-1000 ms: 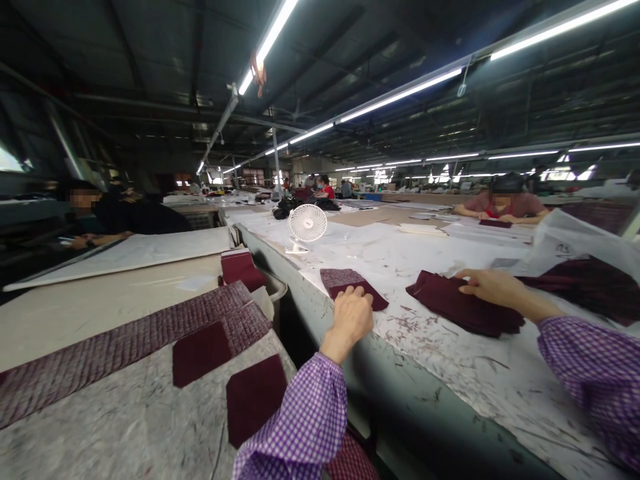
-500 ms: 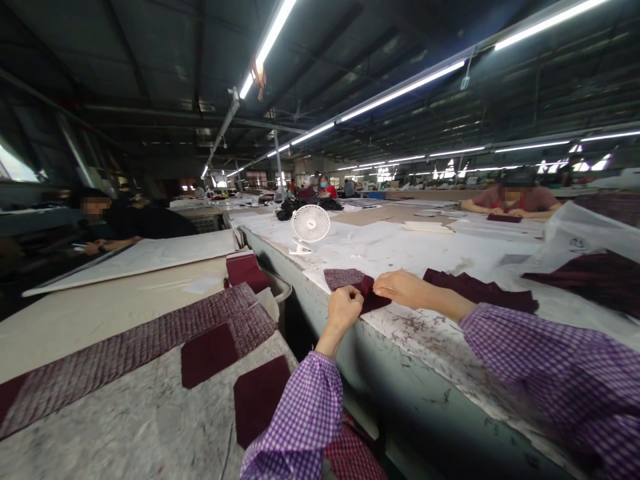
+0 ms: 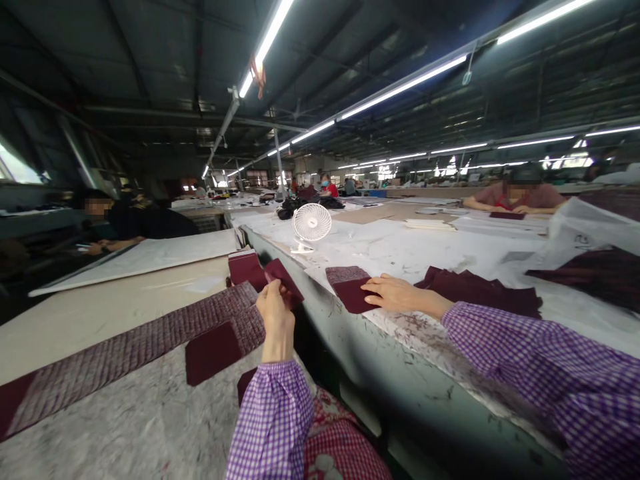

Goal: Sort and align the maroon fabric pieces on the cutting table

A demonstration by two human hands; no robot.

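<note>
My left hand (image 3: 275, 307) pinches a dark red fabric piece (image 3: 286, 279), raised over the gap between the two tables. Beneath and left of that hand lies a long row of overlapping pieces (image 3: 135, 357) with mottled edges. A separate dark red piece (image 3: 213, 353) rests beside the row, and another is partly hidden by my left sleeve. On the right-hand table, my right hand (image 3: 393, 293) lies with fingers stretched over the edge of a stack of dark red pieces (image 3: 350, 290). A crumpled dark red fabric heap (image 3: 475, 290) sits behind my right forearm.
A small white fan (image 3: 311, 223) stands on the right-hand table (image 3: 380, 250). Clear plastic sheeting (image 3: 585, 233) covers fabric at the far right. Co-workers sit at the left (image 3: 100, 220) and across the table (image 3: 520, 193). Thread scraps litter the near table edge.
My left hand has moved left, away from the stack, carrying a dark red fabric piece. My right hand has lowered and flattened onto the stack.
</note>
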